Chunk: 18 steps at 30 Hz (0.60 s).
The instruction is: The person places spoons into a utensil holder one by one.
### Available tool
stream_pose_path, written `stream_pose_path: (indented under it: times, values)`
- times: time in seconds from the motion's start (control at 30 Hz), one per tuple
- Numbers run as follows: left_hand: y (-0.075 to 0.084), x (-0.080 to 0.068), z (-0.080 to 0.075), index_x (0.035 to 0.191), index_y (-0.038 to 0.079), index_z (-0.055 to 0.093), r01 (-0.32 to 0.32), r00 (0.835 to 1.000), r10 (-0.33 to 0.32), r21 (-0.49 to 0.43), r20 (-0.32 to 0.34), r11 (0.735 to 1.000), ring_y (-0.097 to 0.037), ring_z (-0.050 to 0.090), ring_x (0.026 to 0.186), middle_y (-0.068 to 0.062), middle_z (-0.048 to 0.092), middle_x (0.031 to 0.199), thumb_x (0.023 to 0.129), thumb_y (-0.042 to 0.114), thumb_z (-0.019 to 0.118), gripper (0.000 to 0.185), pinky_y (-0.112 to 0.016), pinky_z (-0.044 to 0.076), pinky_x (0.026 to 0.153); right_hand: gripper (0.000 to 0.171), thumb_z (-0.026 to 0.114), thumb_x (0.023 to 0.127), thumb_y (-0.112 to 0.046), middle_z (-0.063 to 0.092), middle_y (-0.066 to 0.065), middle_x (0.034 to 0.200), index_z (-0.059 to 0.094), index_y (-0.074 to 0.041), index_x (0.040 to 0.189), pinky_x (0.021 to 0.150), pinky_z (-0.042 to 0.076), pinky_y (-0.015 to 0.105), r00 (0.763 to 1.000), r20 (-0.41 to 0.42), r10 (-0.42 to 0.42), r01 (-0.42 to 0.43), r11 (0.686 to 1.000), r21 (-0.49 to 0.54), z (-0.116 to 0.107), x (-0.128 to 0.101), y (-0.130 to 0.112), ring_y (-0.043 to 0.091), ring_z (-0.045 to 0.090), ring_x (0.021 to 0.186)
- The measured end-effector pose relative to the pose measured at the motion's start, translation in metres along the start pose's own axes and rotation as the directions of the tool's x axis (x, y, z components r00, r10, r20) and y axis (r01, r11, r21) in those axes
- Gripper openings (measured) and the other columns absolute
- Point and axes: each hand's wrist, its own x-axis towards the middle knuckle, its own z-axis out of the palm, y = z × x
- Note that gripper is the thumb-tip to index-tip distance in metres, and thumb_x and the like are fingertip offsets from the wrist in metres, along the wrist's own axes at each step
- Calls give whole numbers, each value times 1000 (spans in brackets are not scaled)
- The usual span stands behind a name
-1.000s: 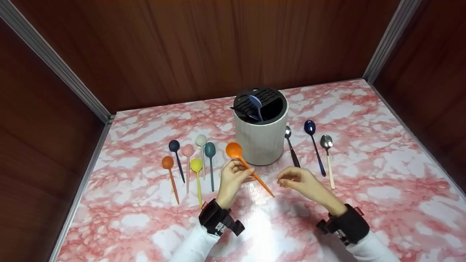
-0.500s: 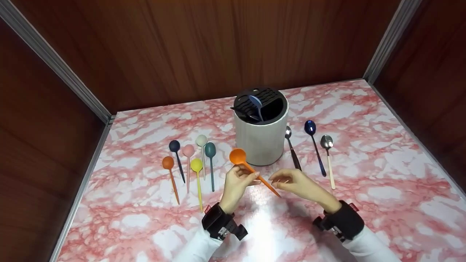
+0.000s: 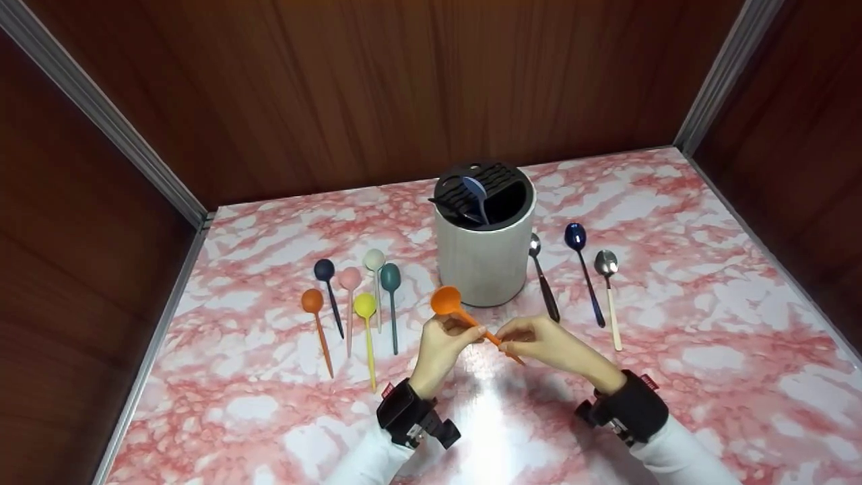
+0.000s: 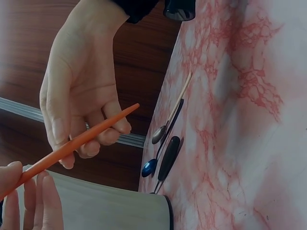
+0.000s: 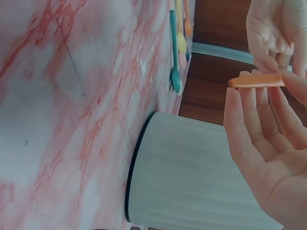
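Head view shows us both hands meeting in front of the white holder (image 3: 483, 259), with the large orange spoon (image 3: 465, 316) between them. Our left hand (image 3: 441, 347) pinches the handle near the bowl, a grip clenched on the spoon; our right hand (image 3: 549, 343) has now closed its fingertips on the handle's far end, where a second ago it hovered apart from it. The spoon has also come lower and nearer to us, away from the holder's side, its bowl tilted up. We read this as a handover between hands, or a turning of the spoon, under way. Left of the holder lie six small coloured spoons (image 3: 350, 296) on the table (image 3: 707, 323); right of it lie three metal spoons (image 3: 586, 276). A blue spoon (image 3: 475, 192) stands inside the holder.
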Motion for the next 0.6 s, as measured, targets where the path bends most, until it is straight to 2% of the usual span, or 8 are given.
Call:
stream_pose_path:
  times: [0.27, 0.43, 0.6]
  values:
    - [-1, -3, 2, 88, -14, 58, -17, 999, 13, 113, 34, 993, -7, 59, 66, 3, 61, 72, 77, 1, 69, 21, -20, 52, 68, 24, 60, 88, -11, 66, 21, 91, 64, 6, 104, 64, 47, 16, 999, 3, -53, 53, 998, -35, 2, -1, 1, 4, 55, 70]
    - [-1, -5, 3, 88, -13, 59, -15, 999, 9, 145, 42, 989, -7, 58, 67, 3, 61, 72, 77, 3, 71, 23, -18, 50, 66, 23, 61, 88, -14, 67, 16, 93, 65, 1, 105, 65, 52, 21, 998, 3, -65, 65, 997, -47, 2, -2, -1, 6, 57, 71]
    - [-1, -6, 2, 88, -10, 61, -24, 999, 16, 201, 44, 979, -6, 58, 69, -6, 65, 77, 77, 6, 72, 22, -18, 49, 67, 22, 61, 87, -13, 68, 15, 93, 65, 1, 104, 69, 52, 21, 996, 2, -84, 84, 995, -54, 2, -1, -2, 5, 58, 74]
